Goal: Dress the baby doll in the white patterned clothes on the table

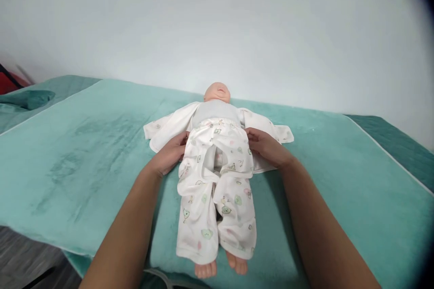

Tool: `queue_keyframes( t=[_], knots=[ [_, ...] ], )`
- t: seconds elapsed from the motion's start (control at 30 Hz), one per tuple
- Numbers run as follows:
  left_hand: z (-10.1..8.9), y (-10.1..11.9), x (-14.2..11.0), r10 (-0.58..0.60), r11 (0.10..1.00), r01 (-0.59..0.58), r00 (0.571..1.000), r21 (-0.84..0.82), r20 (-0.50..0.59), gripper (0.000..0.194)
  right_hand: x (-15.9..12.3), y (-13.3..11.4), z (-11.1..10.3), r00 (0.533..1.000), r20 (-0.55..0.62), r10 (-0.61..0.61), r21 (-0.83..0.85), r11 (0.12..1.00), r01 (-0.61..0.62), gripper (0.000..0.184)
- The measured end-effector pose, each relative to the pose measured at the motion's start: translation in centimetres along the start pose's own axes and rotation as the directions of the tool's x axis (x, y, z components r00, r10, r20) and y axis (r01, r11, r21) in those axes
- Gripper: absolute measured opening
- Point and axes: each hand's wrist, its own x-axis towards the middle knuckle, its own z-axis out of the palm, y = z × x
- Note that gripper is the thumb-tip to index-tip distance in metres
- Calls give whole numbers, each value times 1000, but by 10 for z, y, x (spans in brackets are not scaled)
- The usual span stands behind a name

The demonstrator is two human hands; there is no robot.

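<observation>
A baby doll [217,92] lies on its back, head toward the wall and feet toward me. It wears white split-crotch baby pants [235,216] printed with small green and pink figures, pulled up to the waist. A white baby top [176,119] is spread open beneath it, sleeves out to both sides, over a pale grey torso. My left hand [172,151] is closed at the left side of the pants, below the waistband. On the opposite side my right hand [266,146] grips the pants' edge at the hip. The fingertips of both hands are partly hidden by fabric.
The doll rests on a teal padded cover [101,158] with white piping. Behind it rises a white wall [217,31]. Something red [10,83] stands at the far left. A pale strap or cable [159,274] lies at the near edge, and dark floor [27,257] shows at lower left.
</observation>
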Motion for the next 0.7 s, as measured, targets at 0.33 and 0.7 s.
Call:
queue_keyframes(
  t=[0.33,0.7],
  knots=[
    [-2,3,-11,-103,929,137,988,-343,117,63,-6,-1,9,999,-30,34,166,986,-28,22],
    [10,8,-10,-137,893,174,984,-415,118,58,4,5,40,938,-344,40,317,945,76,32]
  ],
)
